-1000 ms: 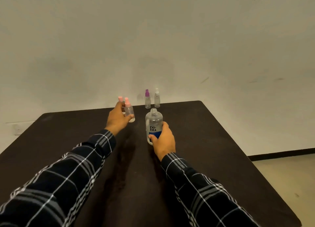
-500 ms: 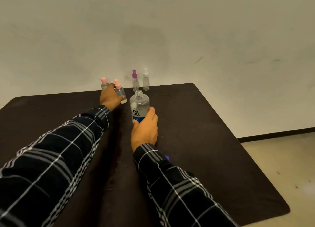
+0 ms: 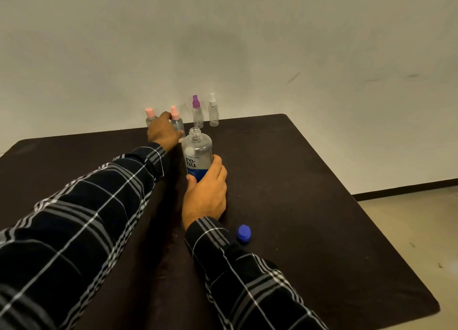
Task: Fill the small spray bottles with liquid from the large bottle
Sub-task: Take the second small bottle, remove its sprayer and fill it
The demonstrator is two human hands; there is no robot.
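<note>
The large clear bottle [image 3: 197, 153] with a blue label stands uncapped mid-table, and my right hand [image 3: 205, 193] grips its lower half. My left hand [image 3: 163, 132] reaches to the far edge and holds a small pink-capped spray bottle [image 3: 177, 121]. Another pink-capped bottle [image 3: 150, 116] stands just left of that hand. A purple-capped spray bottle [image 3: 197, 114] and a white-capped one [image 3: 213, 111] stand side by side to the right, against the wall.
A blue screw cap [image 3: 243, 233] lies on the dark table [image 3: 309, 205] beside my right forearm. The table's far edge meets a pale wall; its right edge drops to the floor [image 3: 421, 230].
The pink-capped bottle in my left hand has come down upright at the far edge. The view has tilted down, bringing the blue cap into sight. My right hand keeps its grip.
</note>
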